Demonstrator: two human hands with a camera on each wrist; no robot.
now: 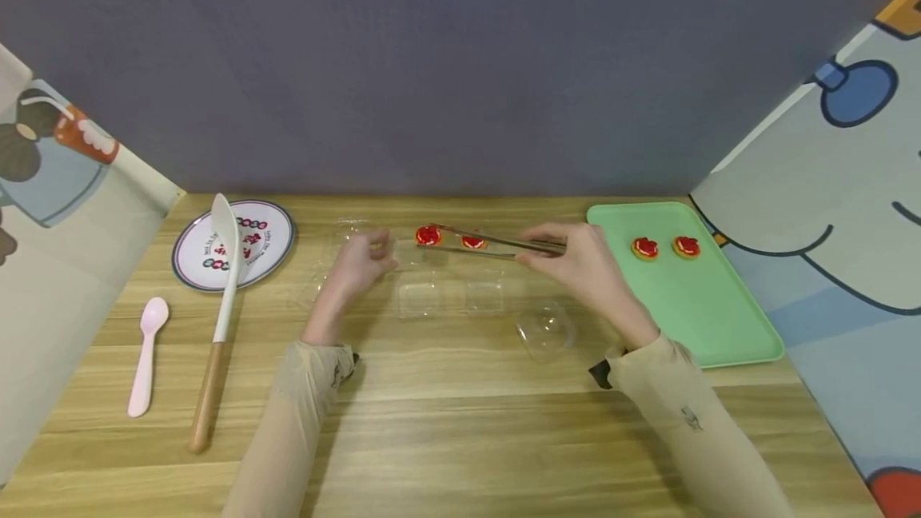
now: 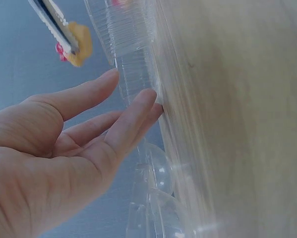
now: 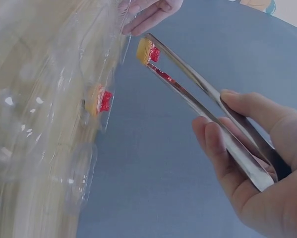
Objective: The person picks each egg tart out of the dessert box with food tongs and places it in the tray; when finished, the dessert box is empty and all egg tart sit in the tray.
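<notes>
My right hand [image 1: 584, 262] grips metal tongs [image 3: 192, 71], with the thumb on one arm and curled fingers on the other. Between the tong tips is a small tart [image 3: 144, 51] with a red topping, held above a clear plastic tray [image 1: 419, 300] of several compartments. Another red-topped tart [image 1: 473, 242] sits in a back compartment. My left hand [image 1: 355, 264] is at the tray's left part, thumb and fingers spread apart. Its fingertips [image 2: 147, 95] are close against the clear plastic; whether they press it I cannot tell.
A green tray [image 1: 708, 314] on the right bears two more tarts [image 1: 644, 248]. On the left lie a printed plate [image 1: 194, 250], a long-handled ladle [image 1: 224, 318] across its rim, and a pink spoon [image 1: 145, 358]. A grey wall [image 1: 446, 86] closes the back.
</notes>
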